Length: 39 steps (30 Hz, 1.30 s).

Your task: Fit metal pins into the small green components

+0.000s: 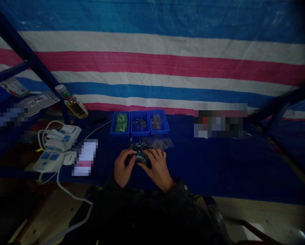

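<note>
My left hand (123, 166) and my right hand (158, 167) meet over the front part of the blue table. Between their fingertips is a small dark green, shiny packet (141, 157), with the fingers of both hands closed on its sides. Its details are too dim to make out. Just beyond my fingers lie several thin metal pins or bits (135, 143) in a loose pile. Beside them, small see-through bags (162, 143) with brownish pieces are spread out.
Behind these stand three blue bins: one with green packets (121, 122), one with metal bits (140, 124), one with small bags (156, 121). At left are a phone (85, 158), power strips (49, 160) with white cables and a bottle (74, 105). Blurred items (220, 120) sit at right.
</note>
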Motion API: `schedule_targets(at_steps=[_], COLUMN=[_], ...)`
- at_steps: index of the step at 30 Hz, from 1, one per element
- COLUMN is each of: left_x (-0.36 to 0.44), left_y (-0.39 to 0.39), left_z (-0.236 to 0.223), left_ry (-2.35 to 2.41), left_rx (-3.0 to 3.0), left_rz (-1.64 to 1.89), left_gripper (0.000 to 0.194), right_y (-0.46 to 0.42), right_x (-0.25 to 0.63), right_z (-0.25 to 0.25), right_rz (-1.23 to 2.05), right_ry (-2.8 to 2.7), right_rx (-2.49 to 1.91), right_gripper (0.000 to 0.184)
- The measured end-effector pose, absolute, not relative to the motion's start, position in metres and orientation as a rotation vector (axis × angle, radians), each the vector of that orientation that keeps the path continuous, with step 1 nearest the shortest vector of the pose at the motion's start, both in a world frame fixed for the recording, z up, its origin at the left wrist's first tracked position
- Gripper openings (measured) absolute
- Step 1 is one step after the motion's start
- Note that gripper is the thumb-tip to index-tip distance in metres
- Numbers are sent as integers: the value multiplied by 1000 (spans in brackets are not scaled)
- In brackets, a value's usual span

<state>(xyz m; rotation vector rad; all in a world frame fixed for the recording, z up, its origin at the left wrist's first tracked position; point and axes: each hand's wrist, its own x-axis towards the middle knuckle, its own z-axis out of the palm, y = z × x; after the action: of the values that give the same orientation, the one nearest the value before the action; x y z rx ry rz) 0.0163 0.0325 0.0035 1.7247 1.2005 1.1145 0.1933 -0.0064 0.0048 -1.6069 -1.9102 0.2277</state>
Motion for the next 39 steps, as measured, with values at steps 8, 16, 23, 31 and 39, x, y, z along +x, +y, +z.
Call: schedule_targets(at_steps=[8, 16, 23, 31, 39], left_x=[15, 14, 15, 16, 16], left_y=[31, 32, 33, 32, 32], left_z=[5, 3, 2, 1, 1], left_ry=[1174, 1181, 1199, 1224, 1199], left_rx=[1731, 1753, 1805, 1831, 1818], left_rz=[1123, 1115, 1131, 1163, 1104], left_gripper=[10, 10, 9, 7, 10], right_y=[-7, -7, -6, -5, -6], right_x=[192, 194, 194, 193, 193], right_z=[4, 5, 3, 5, 0], right_rz=[231, 270, 243, 215, 269], right_ry=[-1996, -2000, -1996, -2015, -1989], right_rx=[-1609, -1551, -1537, -1531, -1496], right_gripper=[46, 42, 37, 37, 36])
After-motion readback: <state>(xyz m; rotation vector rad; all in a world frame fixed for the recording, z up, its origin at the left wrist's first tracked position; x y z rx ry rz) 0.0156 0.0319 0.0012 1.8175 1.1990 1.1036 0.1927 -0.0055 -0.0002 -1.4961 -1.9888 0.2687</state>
